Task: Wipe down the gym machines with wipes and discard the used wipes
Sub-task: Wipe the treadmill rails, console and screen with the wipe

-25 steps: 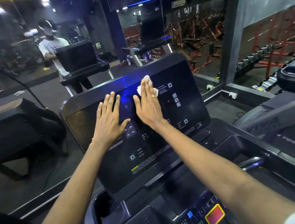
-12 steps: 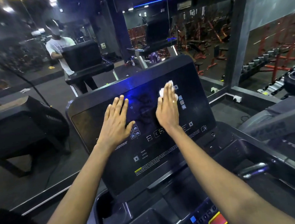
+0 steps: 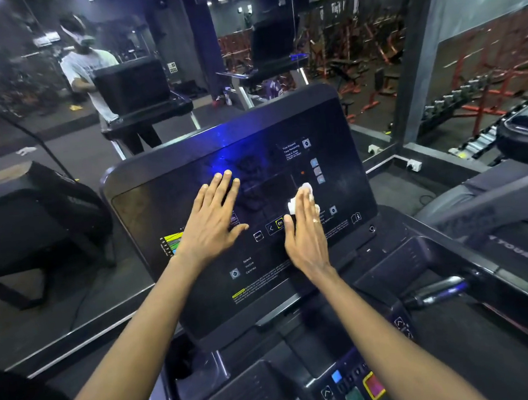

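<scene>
Far left first: mirror wall [image 3: 8,104], showing a person in a white tee behind a console, nothing to bump there. Next, left hand [image 3: 211,218] lies flat on the treadmill console [image 3: 149,216], fingers straight and spread, holding nothing; looks like bracing. Centre-right, the wipe [image 3: 292,206], a small white bunch, sits on the panel's lower-right area near the OK key. It's pinned under the right hand [image 3: 306,237], fingers straight and together, palm down, pressing rather than gripping. Handling call: wipe's v. light, soft, prob. damp, so it'll crumple and could slide out from under flat fingers. Best kept under the fingertips w/ even pressure, or pinched at the bunched middle to lift it. Panel's glossy and stiff w/ touch keys lit, so a hard press may trigger smth. Below, cup holder [image 3: 195,375] and button cluster [image 3: 352,386] sit close to the forearms. Right of that, silver grip bar [image 3: 436,291], then next treadmill [image 3: 515,241]; neither blocks the wiping. No bin in view for discarding.
</scene>
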`<control>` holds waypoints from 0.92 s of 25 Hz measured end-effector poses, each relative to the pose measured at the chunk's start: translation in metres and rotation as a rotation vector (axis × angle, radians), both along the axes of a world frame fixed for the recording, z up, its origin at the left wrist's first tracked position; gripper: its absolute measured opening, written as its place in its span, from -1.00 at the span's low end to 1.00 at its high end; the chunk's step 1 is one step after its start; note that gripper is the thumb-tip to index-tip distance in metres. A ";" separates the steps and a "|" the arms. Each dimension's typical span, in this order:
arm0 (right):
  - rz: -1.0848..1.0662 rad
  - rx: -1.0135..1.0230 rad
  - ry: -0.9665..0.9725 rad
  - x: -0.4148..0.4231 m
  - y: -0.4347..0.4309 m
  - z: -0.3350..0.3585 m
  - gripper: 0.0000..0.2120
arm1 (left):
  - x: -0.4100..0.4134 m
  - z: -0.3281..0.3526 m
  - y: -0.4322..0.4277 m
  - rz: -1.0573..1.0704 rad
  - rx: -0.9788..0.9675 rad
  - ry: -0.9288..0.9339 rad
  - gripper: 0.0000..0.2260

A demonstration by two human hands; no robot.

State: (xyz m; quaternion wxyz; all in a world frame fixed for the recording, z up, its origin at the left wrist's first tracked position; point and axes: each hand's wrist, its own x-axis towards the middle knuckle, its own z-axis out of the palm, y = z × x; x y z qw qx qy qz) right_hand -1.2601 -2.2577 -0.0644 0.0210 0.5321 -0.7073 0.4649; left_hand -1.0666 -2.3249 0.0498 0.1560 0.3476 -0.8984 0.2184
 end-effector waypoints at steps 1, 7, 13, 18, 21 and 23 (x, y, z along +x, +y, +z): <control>-0.045 0.018 -0.032 -0.008 0.002 -0.005 -0.39 | -0.001 -0.005 0.003 -0.003 0.003 -0.021 -0.14; -0.117 0.169 -0.234 0.019 0.040 -0.061 -0.27 | 0.005 -0.023 0.015 0.003 0.012 -0.002 -0.18; 0.136 0.064 -0.027 0.058 0.038 -0.039 -0.33 | 0.017 -0.011 0.012 0.015 0.005 0.064 -0.21; 0.053 -0.001 -0.040 0.056 -0.027 0.046 -0.33 | 0.039 0.009 0.010 0.125 0.001 0.156 -0.17; 0.185 -0.067 0.158 0.065 -0.043 0.073 -0.32 | 0.052 0.016 0.010 0.183 0.014 0.179 -0.16; 0.204 -0.104 0.230 0.057 -0.054 0.087 -0.34 | 0.056 0.017 0.010 0.200 0.017 0.186 -0.16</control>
